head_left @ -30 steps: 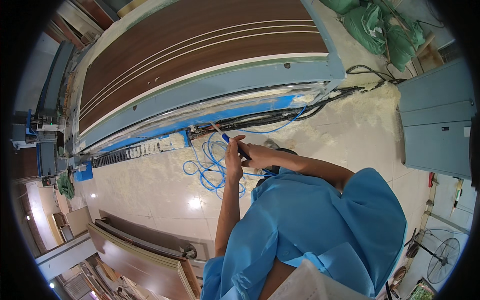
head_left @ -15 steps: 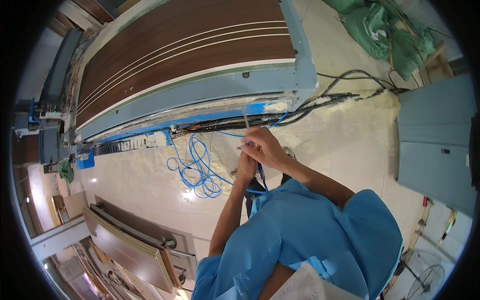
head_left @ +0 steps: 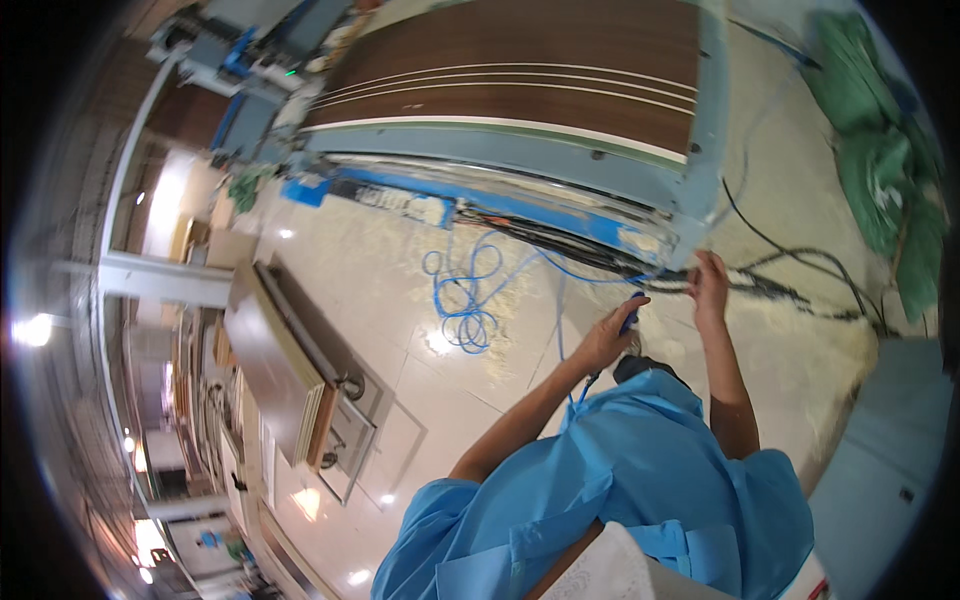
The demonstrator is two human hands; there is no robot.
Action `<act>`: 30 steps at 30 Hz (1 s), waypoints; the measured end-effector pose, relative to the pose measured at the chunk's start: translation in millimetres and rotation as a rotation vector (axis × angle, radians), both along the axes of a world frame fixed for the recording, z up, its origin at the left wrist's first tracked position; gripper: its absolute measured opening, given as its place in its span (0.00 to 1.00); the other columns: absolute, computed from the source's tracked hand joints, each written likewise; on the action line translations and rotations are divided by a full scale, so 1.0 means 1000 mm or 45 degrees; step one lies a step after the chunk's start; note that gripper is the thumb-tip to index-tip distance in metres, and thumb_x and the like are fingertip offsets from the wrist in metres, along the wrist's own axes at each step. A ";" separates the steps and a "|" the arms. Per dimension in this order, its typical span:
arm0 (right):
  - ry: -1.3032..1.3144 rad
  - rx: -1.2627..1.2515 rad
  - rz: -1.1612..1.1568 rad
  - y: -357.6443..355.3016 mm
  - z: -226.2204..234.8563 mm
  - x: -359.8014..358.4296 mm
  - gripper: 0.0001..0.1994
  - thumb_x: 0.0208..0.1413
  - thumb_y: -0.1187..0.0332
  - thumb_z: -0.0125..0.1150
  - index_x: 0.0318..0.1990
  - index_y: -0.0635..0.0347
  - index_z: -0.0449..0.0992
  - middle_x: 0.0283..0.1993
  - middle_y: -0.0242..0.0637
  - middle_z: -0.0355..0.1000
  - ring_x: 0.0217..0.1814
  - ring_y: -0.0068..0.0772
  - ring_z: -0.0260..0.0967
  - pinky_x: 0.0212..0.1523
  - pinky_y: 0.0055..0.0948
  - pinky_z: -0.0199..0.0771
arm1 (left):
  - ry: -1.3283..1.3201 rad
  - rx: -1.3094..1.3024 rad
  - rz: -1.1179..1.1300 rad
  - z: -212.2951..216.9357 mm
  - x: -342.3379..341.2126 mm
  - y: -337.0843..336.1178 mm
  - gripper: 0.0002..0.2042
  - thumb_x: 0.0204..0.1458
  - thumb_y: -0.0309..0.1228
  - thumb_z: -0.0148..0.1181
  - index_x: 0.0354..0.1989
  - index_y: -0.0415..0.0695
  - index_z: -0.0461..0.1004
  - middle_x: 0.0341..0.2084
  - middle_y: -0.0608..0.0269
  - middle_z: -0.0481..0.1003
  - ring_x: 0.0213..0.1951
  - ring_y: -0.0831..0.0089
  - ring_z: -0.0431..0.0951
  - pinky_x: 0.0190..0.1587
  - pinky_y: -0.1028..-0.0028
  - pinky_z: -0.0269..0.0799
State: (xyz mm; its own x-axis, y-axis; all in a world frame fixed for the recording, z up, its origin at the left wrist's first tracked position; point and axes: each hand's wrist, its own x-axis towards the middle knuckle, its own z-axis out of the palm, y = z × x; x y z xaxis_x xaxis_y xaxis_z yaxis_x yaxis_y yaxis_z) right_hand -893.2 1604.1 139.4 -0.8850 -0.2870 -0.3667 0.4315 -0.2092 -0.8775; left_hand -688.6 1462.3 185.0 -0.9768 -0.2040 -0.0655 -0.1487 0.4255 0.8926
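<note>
The left hand is curled around a small dark-blue nozzle-like tool at the end of a thin blue hose, fingers wrapped about its grip. The right hand reaches further out, its fingers bent and resting at the lower corner of the big blue machine frame, just where a bundle of black cables runs past; whether it grips a cable or only touches the frame cannot be told. Both forearms come out of a bright blue short-sleeved shirt.

From the tool the hose runs left and lies in loose coils on the pale tiled floor, near the machine's lower edge. Sawdust is heaped on the floor around the cables and beside the coils. On top of the machine lies a dark brown wood panel with pale stripes. To the left, a stack of brown boards stands on the floor, well apart from the hands. Green cloth bundles lie at the far right.
</note>
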 end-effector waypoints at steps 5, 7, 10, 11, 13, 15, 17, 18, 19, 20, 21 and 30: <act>-0.235 0.531 0.088 0.113 -0.115 0.034 0.11 0.66 0.57 0.57 0.43 0.51 0.79 0.21 0.28 0.63 0.14 0.20 0.53 0.14 0.25 0.56 | -0.118 0.901 0.649 -0.048 0.095 0.043 0.36 0.61 0.27 0.61 0.77 0.53 0.53 0.53 0.54 0.78 0.41 0.72 0.79 0.45 0.68 0.77; -0.287 0.745 0.389 0.181 -0.170 0.064 0.12 0.67 0.59 0.52 0.46 0.52 0.80 0.22 0.34 0.68 0.14 0.24 0.58 0.15 0.28 0.62 | -0.150 1.183 0.876 -0.078 0.152 0.066 0.21 0.65 0.34 0.60 0.63 0.40 0.69 0.44 0.54 0.83 0.43 0.69 0.83 0.49 0.68 0.79; 0.000 1.107 0.971 0.292 -0.249 0.104 0.11 0.64 0.62 0.55 0.41 0.59 0.79 0.30 0.45 0.77 0.26 0.40 0.75 0.26 0.41 0.77 | -0.241 1.468 1.316 -0.121 0.246 0.127 0.17 0.69 0.44 0.55 0.50 0.40 0.73 0.42 0.52 0.82 0.43 0.62 0.84 0.46 0.66 0.81; 0.494 1.481 1.251 0.325 -0.271 0.110 0.13 0.62 0.60 0.60 0.40 0.64 0.80 0.35 0.51 0.79 0.36 0.50 0.79 0.39 0.47 0.81 | -0.198 1.530 1.368 -0.131 0.279 0.154 0.18 0.70 0.46 0.53 0.46 0.41 0.74 0.38 0.54 0.81 0.41 0.63 0.83 0.43 0.67 0.81; 0.595 1.567 1.313 0.375 -0.304 0.124 0.15 0.61 0.59 0.62 0.40 0.64 0.81 0.39 0.53 0.80 0.44 0.54 0.79 0.46 0.48 0.80 | -0.111 1.505 1.380 -0.144 0.340 0.208 0.20 0.72 0.48 0.48 0.45 0.41 0.73 0.31 0.55 0.79 0.34 0.65 0.82 0.37 0.67 0.81; 0.542 1.606 1.225 0.404 -0.312 0.132 0.17 0.60 0.57 0.63 0.41 0.64 0.82 0.43 0.55 0.80 0.51 0.58 0.79 0.53 0.49 0.79 | -0.260 1.497 1.653 -0.155 0.384 0.261 0.21 0.71 0.52 0.49 0.40 0.44 0.69 0.31 0.52 0.80 0.34 0.60 0.83 0.37 0.60 0.83; 0.361 1.676 1.108 0.430 -0.292 0.127 0.16 0.59 0.59 0.63 0.42 0.65 0.81 0.46 0.57 0.80 0.52 0.61 0.78 0.53 0.52 0.78 | -0.422 1.417 1.872 -0.166 0.420 0.309 0.22 0.69 0.54 0.51 0.42 0.44 0.65 0.32 0.49 0.80 0.32 0.56 0.85 0.37 0.59 0.84; 0.364 1.649 1.048 0.433 -0.277 0.124 0.17 0.59 0.60 0.61 0.44 0.67 0.80 0.47 0.59 0.79 0.52 0.62 0.78 0.52 0.52 0.78 | -0.492 1.351 1.922 -0.171 0.434 0.329 0.22 0.69 0.54 0.51 0.39 0.44 0.67 0.30 0.49 0.81 0.30 0.56 0.84 0.34 0.59 0.83; 0.463 1.632 0.965 0.429 -0.259 0.120 0.16 0.59 0.61 0.59 0.43 0.67 0.79 0.48 0.60 0.78 0.53 0.63 0.77 0.50 0.52 0.78 | -0.448 1.304 1.881 -0.174 0.445 0.343 0.22 0.69 0.53 0.51 0.38 0.44 0.67 0.29 0.50 0.80 0.29 0.57 0.83 0.33 0.60 0.82; 0.508 1.551 0.885 0.426 -0.240 0.118 0.15 0.59 0.62 0.59 0.43 0.66 0.79 0.45 0.59 0.79 0.50 0.61 0.78 0.49 0.51 0.79 | -0.502 1.282 1.884 -0.176 0.451 0.355 0.21 0.69 0.53 0.52 0.38 0.44 0.67 0.28 0.51 0.79 0.28 0.58 0.82 0.32 0.60 0.81; 0.475 1.553 0.791 0.421 -0.221 0.114 0.14 0.59 0.62 0.58 0.42 0.65 0.79 0.42 0.57 0.80 0.48 0.59 0.80 0.47 0.49 0.79 | -0.567 1.271 1.876 -0.176 0.453 0.365 0.21 0.68 0.53 0.53 0.38 0.45 0.68 0.27 0.53 0.78 0.27 0.60 0.81 0.31 0.61 0.80; 0.534 1.247 0.772 0.433 -0.151 0.081 0.11 0.57 0.61 0.63 0.37 0.59 0.84 0.33 0.43 0.82 0.37 0.45 0.81 0.41 0.43 0.79 | -0.772 1.041 1.446 -0.170 0.331 0.359 0.17 0.66 0.49 0.59 0.37 0.48 0.71 0.19 0.64 0.69 0.19 0.70 0.69 0.24 0.65 0.72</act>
State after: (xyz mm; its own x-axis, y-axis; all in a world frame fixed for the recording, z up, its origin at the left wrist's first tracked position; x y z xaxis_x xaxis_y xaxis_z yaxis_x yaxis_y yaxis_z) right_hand -812.1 2036.7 -11.7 -0.8053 -0.4567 -0.3780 -0.1245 0.7536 -0.6454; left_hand -357.3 1820.8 14.5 -0.1179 -0.5143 -0.8494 -0.4653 -0.7271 0.5048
